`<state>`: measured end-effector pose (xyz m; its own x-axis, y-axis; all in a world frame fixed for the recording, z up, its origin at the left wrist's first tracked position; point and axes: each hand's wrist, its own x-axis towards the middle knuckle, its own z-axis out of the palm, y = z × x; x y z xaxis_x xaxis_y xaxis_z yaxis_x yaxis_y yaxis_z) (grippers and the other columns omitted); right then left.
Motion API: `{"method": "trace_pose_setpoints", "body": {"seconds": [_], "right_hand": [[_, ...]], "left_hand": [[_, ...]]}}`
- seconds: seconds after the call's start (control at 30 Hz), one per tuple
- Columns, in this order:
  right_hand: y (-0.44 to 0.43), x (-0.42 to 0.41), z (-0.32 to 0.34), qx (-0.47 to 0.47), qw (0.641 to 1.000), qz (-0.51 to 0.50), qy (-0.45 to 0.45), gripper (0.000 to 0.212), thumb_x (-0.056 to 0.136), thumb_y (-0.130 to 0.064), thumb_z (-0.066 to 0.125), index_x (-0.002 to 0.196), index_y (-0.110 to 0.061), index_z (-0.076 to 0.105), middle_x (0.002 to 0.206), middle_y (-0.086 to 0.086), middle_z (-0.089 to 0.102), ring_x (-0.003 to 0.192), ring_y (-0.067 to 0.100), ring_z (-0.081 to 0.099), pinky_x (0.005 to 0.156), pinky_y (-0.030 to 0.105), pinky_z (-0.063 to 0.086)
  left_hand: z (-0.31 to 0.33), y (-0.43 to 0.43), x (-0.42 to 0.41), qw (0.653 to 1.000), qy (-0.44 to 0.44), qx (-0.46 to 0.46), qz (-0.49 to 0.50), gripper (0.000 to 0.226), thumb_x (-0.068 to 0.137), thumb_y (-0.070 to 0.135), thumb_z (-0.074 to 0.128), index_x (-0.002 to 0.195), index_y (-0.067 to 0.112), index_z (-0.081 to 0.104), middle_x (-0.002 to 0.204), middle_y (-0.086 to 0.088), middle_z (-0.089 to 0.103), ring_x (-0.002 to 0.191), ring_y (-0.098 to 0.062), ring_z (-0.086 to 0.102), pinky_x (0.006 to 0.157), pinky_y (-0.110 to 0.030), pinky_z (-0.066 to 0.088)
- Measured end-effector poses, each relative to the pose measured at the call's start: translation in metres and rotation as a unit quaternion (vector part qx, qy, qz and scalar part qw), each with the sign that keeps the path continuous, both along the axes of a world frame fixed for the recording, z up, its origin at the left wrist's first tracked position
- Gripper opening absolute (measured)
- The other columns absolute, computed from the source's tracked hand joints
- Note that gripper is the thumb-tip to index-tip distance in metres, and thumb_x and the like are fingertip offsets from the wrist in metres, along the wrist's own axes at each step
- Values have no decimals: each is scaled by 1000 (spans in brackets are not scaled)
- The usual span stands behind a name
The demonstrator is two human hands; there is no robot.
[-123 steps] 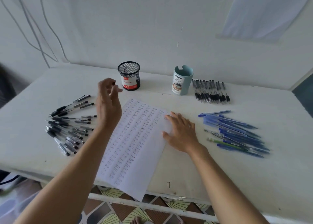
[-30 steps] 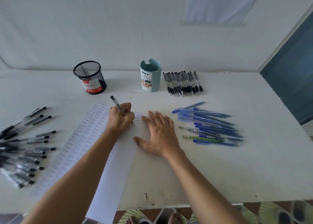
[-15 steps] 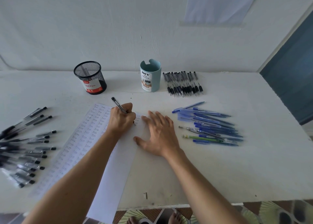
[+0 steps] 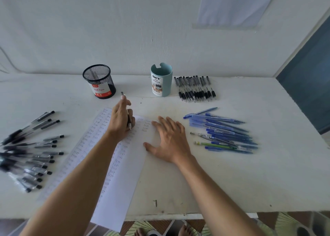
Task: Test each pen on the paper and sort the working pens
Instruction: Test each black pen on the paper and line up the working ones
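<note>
My left hand (image 4: 120,121) holds a black pen (image 4: 129,122) above the upper part of the paper (image 4: 123,166), its tip pointing down toward the sheet and its back end by my raised forefinger. The paper is covered with rows of small written words. My right hand (image 4: 169,139) lies flat with spread fingers on the paper's right edge. A fan of black pens (image 4: 30,153) lies at the left. A row of black pens (image 4: 195,89) lies at the back, and a pile of blue pens (image 4: 223,132) at the right.
A black mesh cup (image 4: 99,81) and a light blue desk organizer (image 4: 161,80) stand at the back near the wall. The white table's front edge (image 4: 196,215) is close to me, and the paper overhangs it. A dark panel (image 4: 310,93) stands at the far right.
My left hand has lifted off the writing spot and turned the pen more upright, forefinger raised. The right hand stays pressed on the paper. Since 4.1 s ago the view shifted right.
</note>
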<state>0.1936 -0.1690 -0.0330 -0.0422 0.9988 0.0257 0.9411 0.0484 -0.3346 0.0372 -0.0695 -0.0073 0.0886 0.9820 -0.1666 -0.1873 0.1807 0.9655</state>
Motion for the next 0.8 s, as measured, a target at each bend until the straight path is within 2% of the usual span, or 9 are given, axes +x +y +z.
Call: {"method": "trace_pose_setpoints", "body": {"seconds": [0.07, 0.17, 0.3, 0.4, 0.47, 0.53, 0.57, 0.67, 0.8], "right_hand": [[0, -1, 0, -2, 1000, -2, -1, 95, 72, -79, 26, 152, -28, 30, 165, -1, 19, 152, 22, 11, 121, 48, 8], [-2, -1, 1, -8, 1000, -1, 1, 91, 75, -76, 32, 153, -28, 29, 165, -1, 18, 152, 22, 10, 121, 47, 6], [-2, 0, 2, -11, 1000, -1, -5, 88, 78, -74, 37, 153, -29, 28, 165, -1, 17, 152, 21, 10, 121, 47, 6], [-2, -1, 1, -11, 1000, -3, -2, 88, 77, -75, 35, 153, -31, 29, 165, -1, 17, 152, 21, 9, 121, 47, 5], [-3, -2, 2, -14, 1000, -6, -1, 86, 77, -75, 35, 152, -32, 29, 165, -2, 17, 152, 20, 8, 121, 46, 5], [-3, -2, 3, -18, 1000, -7, 3, 81, 82, -71, 44, 151, -32, 29, 166, -3, 15, 153, 19, 7, 122, 46, 3], [-3, -2, 4, -21, 1000, -7, 4, 79, 84, -69, 47, 151, -32, 29, 166, -4, 15, 153, 19, 6, 122, 47, 3], [-3, -2, 4, -22, 1000, -5, 0, 80, 82, -69, 44, 151, -32, 28, 165, -4, 15, 152, 20, 7, 122, 47, 4], [-4, -4, 3, -15, 1000, -5, -4, 80, 80, -67, 40, 151, -32, 27, 165, -4, 14, 152, 19, 6, 122, 48, 4]], "left_hand": [[-1, 1, -2, 1000, 8, 5, -22, 44, 107, 46, 36, 87, 9, 48, 42, -2, 33, 29, -13, 27, 35, -18, 26], [-1, 1, -3, 996, 71, 31, -48, 43, 107, 41, 39, 85, 6, 50, 41, -3, 37, 29, -16, 34, 35, -22, 31], [5, -4, 2, 992, 107, 55, -43, 40, 105, 39, 46, 78, 10, 42, 42, -2, 36, 29, -16, 35, 37, -23, 29], [8, -4, 6, 986, 150, 62, -38, 40, 103, 40, 51, 78, 9, 47, 45, -1, 43, 33, -17, 41, 38, -23, 32], [11, -1, 8, 955, 284, 72, -37, 40, 100, 43, 55, 81, 8, 56, 55, -2, 55, 45, -18, 52, 45, -25, 38], [14, 1, 7, 892, 442, 81, -48, 34, 97, 42, 60, 87, 10, 63, 69, -4, 64, 59, -16, 59, 51, -26, 41], [14, 2, 6, 864, 493, 80, -64, 30, 95, 41, 63, 91, 11, 63, 76, -4, 66, 65, -18, 62, 55, -27, 44], [12, -2, 5, 809, 573, 65, -110, 29, 91, 40, 66, 103, 14, 61, 91, -6, 65, 80, -25, 65, 67, -35, 53], [14, -6, 4, 800, 583, 66, -128, 37, 93, 49, 63, 106, 15, 56, 93, -4, 61, 79, -23, 64, 64, -33, 49]]}}
